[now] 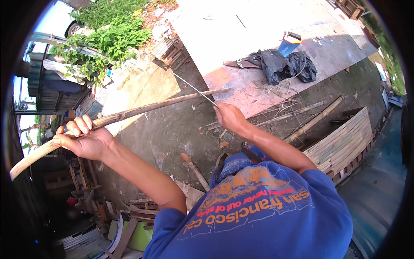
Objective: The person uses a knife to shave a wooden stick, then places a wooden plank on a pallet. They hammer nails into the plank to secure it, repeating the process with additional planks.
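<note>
My left hand point(88, 138) grips a long wooden stick point(142, 108), its fingers wrapped round it. One bent, paler end reaches past the hand to the lower left, and the thinner tip extends rightward near the tabletop's edge. In my right hand point(231, 117) is a thin straight grey rod point(187, 82), pointing up and left; its grip is hidden by the fingers. The rod crosses the stick in the picture near the stick's thin end. Whether the two touch I cannot tell.
A large pale board point(241, 39) bears a black plastic bag point(280, 67) and a blue-handled tool point(289, 43). Beneath its near edge lie bamboo poles and sticks point(317, 118). A slatted bamboo panel point(340, 140) stands at right, a small wooden crate point(169, 54) beyond, scrap wood at lower left.
</note>
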Demonstrator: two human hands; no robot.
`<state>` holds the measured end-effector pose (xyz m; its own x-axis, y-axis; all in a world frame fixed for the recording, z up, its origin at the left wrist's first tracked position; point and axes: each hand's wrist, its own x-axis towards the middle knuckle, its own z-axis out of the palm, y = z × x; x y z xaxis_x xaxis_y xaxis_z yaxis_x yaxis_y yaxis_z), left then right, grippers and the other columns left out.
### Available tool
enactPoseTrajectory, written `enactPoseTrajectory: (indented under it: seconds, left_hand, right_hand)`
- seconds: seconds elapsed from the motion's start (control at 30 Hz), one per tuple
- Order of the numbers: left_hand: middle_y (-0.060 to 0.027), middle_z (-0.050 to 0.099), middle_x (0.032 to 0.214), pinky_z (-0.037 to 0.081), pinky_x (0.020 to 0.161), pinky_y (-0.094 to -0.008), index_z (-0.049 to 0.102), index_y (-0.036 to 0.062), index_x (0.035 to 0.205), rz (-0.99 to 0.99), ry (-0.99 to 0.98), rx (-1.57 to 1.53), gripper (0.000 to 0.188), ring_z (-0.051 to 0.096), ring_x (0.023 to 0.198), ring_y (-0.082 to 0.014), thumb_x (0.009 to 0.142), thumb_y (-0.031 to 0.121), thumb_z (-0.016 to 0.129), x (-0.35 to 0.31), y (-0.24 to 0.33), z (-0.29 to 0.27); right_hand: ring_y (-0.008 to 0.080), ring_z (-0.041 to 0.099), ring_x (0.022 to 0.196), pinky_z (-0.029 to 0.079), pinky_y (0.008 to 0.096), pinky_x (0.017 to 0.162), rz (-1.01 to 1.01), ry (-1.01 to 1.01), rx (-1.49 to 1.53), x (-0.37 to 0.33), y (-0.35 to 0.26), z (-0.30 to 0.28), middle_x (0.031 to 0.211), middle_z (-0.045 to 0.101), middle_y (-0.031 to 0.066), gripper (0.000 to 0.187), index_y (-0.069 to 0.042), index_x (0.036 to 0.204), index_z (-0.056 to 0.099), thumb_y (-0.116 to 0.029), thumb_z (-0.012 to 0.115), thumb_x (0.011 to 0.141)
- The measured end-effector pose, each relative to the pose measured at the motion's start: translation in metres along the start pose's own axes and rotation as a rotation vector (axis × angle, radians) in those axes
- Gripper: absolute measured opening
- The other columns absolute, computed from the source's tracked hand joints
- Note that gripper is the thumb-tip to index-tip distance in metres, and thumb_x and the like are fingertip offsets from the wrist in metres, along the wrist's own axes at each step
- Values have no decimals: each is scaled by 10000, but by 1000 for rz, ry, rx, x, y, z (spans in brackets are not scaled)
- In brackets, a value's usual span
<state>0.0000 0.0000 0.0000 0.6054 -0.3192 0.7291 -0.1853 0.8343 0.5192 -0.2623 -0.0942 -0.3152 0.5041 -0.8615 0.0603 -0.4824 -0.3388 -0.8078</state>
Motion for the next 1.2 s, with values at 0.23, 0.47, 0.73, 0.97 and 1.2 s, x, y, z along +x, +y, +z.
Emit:
enactPoseTrajectory:
  seconds: [0.23, 0.47, 0.73, 0.97, 1.2]
  left_hand:
    - [33, 381, 614, 280, 426, -247, 501, 114, 916, 42, 124, 125, 355, 335, 474, -72, 1046, 436, 573, 10, -16, 38]
    - [37, 388, 589, 274, 402, -246, 496, 141, 921, -1, 29, 47, 353, 337, 446, -83, 1028, 464, 590, 24, -32, 50]
    - [28, 391, 627, 290, 446, -244, 483, 129, 948, -30, -50, 55, 337, 339, 493, -80, 1029, 436, 598, 36, -46, 83]
    - [29, 357, 598, 304, 453, -253, 467, 133, 901, -51, -118, 80, 368, 341, 476, -89, 1051, 459, 551, 53, -64, 92]
    - [37, 351, 519, 251, 386, -247, 572, 137, 742, -198, -394, -144, 557, 298, 392, -94, 1046, 588, 453, 75, -74, 86]
  right_hand:
    - [494, 683, 884, 543, 562, 791, 216, -74, -170, 10, 89, 10, 912, 687, 322, 257, 53, 1025, 635, -176, 537, 962]
    - [508, 693, 920, 552, 571, 847, 323, -70, -187, 9, 115, 9, 934, 692, 346, 267, 70, 1024, 670, -143, 532, 941]
    - [468, 694, 1017, 559, 537, 880, 401, -119, -221, -15, 139, 33, 1026, 696, 337, 290, 88, 1017, 693, -110, 498, 933]
    - [501, 692, 934, 558, 544, 826, 380, -120, -139, -11, 92, -1, 946, 688, 353, 285, 95, 1049, 661, -110, 492, 945]
    - [510, 660, 794, 523, 571, 694, -84, 218, 158, -7, -2, -7, 799, 648, 335, 213, 49, 975, 612, -148, 533, 993]
